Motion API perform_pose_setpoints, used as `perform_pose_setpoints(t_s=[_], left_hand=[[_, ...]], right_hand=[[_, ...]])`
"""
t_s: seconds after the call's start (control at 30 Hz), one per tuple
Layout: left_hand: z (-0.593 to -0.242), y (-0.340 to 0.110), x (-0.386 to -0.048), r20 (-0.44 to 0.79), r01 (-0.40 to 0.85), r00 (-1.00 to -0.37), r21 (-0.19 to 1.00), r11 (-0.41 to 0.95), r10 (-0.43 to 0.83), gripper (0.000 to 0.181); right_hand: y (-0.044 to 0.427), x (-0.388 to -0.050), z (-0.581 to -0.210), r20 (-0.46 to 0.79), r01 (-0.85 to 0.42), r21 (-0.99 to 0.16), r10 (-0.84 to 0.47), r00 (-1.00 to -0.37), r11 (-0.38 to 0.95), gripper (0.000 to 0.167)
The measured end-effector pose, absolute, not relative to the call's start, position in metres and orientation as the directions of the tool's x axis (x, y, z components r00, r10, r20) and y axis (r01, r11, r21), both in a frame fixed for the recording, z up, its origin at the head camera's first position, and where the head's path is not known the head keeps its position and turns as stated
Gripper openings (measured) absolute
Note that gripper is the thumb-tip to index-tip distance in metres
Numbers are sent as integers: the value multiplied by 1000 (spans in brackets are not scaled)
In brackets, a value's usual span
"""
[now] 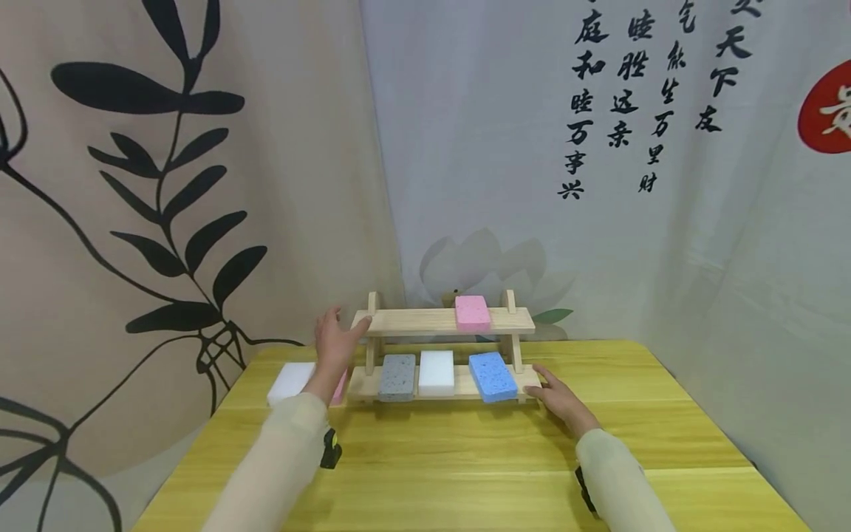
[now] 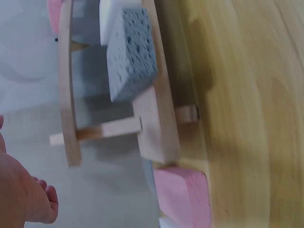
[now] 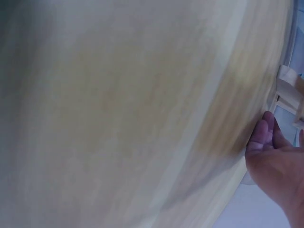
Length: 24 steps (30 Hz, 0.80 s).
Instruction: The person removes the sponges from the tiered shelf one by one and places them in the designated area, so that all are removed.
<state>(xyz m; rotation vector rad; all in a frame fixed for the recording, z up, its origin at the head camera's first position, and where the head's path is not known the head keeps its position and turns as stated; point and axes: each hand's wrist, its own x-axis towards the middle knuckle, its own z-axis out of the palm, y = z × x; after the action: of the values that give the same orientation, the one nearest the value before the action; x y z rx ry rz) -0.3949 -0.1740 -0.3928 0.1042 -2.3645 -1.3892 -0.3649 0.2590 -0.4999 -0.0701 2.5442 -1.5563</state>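
Observation:
A two-tier wooden rack [image 1: 412,321] stands on the table. Its upper shelf carries a pink sponge [image 1: 473,313]; on the lower one sit a grey sponge [image 1: 397,377], a white sponge [image 1: 436,372] and a blue sponge [image 1: 493,377], which lies slightly askew. My left hand [image 1: 337,346] is at the upper shelf's left end, fingers spread; in the left wrist view it appears apart from the rack. At the lower shelf's right end is my right hand [image 1: 561,403], thumb and fingers near the board's edge; firm contact cannot be made out.
Left of the rack, partly behind my left forearm, lie another white sponge [image 1: 290,382] and a pink sponge [image 2: 183,197]. The wooden table [image 1: 465,473] ends against a printed cloth backdrop [image 1: 479,148]. A small brown object [image 1: 449,299] shows behind the upper shelf.

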Motion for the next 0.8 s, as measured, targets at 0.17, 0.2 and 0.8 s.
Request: perform_pose_setpoints(t_s=[0.17,0.2,0.8], left_hand=[[-385,-152,-395,306,140,-918,846,515,-252,81],[-384,-147,-395,309,139,-916,842,521,-255,81],[-386,-57,-396,282,128,-922,870,476,-266,82]], right_hand=[[262,-370,-505,-113,47,-892,-122,-986,450,81],[262,-370,-506,-120,58,-896,-113,-986,440,81],[259,-365,-502,-110,49,-901,-118,-987,431,78]])
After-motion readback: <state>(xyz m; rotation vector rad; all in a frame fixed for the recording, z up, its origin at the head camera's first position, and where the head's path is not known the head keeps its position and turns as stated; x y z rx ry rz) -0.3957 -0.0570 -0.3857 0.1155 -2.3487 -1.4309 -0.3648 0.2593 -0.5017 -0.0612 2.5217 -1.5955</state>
